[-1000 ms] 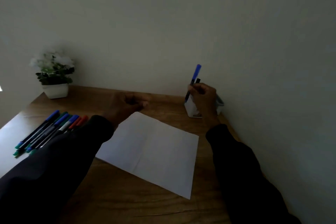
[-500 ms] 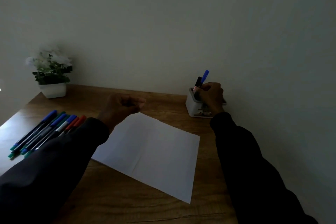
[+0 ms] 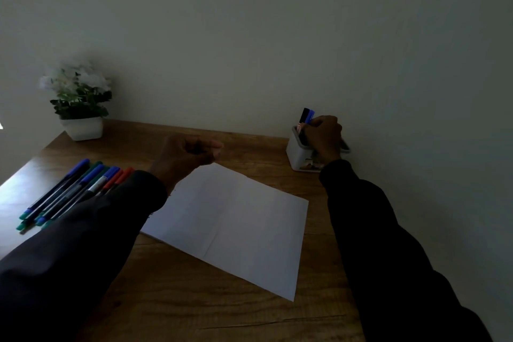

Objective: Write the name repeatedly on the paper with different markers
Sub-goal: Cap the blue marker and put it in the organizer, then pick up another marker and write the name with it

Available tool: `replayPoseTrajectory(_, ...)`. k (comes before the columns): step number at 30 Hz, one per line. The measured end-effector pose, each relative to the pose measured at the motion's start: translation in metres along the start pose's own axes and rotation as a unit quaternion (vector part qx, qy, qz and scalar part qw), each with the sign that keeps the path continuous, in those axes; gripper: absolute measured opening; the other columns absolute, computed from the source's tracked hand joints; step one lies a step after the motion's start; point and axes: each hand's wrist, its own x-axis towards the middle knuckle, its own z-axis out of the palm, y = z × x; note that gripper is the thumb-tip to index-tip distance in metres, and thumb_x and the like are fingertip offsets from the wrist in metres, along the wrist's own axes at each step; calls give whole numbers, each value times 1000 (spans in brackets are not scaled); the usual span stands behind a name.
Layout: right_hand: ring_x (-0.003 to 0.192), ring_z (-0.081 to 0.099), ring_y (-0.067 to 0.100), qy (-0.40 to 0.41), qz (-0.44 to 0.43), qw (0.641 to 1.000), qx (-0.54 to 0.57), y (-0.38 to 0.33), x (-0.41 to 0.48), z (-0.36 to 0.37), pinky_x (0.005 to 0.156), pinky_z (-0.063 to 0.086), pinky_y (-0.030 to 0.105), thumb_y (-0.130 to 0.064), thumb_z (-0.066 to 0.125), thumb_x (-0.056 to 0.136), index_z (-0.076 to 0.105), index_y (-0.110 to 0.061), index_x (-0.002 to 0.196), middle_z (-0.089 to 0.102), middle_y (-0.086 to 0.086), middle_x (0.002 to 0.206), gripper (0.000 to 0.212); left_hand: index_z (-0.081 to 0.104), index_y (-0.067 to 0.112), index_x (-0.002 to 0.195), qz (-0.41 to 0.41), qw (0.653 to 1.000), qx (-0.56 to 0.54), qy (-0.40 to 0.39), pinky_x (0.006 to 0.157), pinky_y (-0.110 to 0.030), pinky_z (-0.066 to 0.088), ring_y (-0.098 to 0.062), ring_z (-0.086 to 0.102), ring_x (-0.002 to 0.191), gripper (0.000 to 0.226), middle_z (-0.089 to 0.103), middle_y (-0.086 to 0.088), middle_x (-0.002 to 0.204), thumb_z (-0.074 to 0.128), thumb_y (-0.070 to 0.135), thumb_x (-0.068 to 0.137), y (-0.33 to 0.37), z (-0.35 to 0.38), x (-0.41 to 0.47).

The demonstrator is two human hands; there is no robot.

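Zero names show on the paper [image 3: 230,219]; upper right, the right hand [image 3: 324,136] grip pinches a blue marker [image 3: 311,115] at the holder [image 3: 294,153], left hand [image 3: 188,153] curled empty.

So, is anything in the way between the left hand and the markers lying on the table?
Nothing visible. Only bare table lies between the left hand and the markers. The sleeve hides the near ends of a few.
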Motion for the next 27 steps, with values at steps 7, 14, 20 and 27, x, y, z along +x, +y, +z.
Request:
replayPoseTrajectory(7, 95, 70, 28, 47, 20, 999, 0, -5, -1, -1, 72, 47, 25, -10, 74, 87, 71, 1, 107, 73, 18, 106, 23, 73, 3, 109, 3, 1000, -2, 0, 77, -14, 56, -13, 71, 95, 26, 75, -8, 103, 74, 5, 84, 1, -1, -1)
replayPoseTrajectory(14, 82, 68, 17, 123, -52, 989, 71, -19, -15, -1, 71, 55, 28, -4, 71, 84, 72, -5, 98, 75, 11, 94, 14, 72, -2, 110, 13, 1000, -2, 5, 69, -11, 54, -5, 72, 86, 26, 74, -10, 103, 72, 0, 84, 3, -3, -3)
replayPoseTrajectory(20, 74, 66, 7, 24, -129, 974, 183, -42, -62, 11, 65, 54, 17, -4, 68, 87, 74, -7, 96, 72, 4, 85, 10, 74, 4, 106, 6, 1000, 2, 12, 71, -13, 55, -11, 73, 88, 22, 76, -4, 96, 73, 3, 84, 4, -14, -7)
replayPoseTrajectory(27, 82, 71, 17, -167, -150, 948, 224, -74, -118, 27, 72, 58, 31, -7, 75, 85, 74, -17, 90, 75, 0, 86, 11, 74, 2, 107, -2, 999, 14, 48, 71, -13, 54, -11, 73, 88, 23, 77, -6, 96, 75, 3, 83, 8, -49, -34)
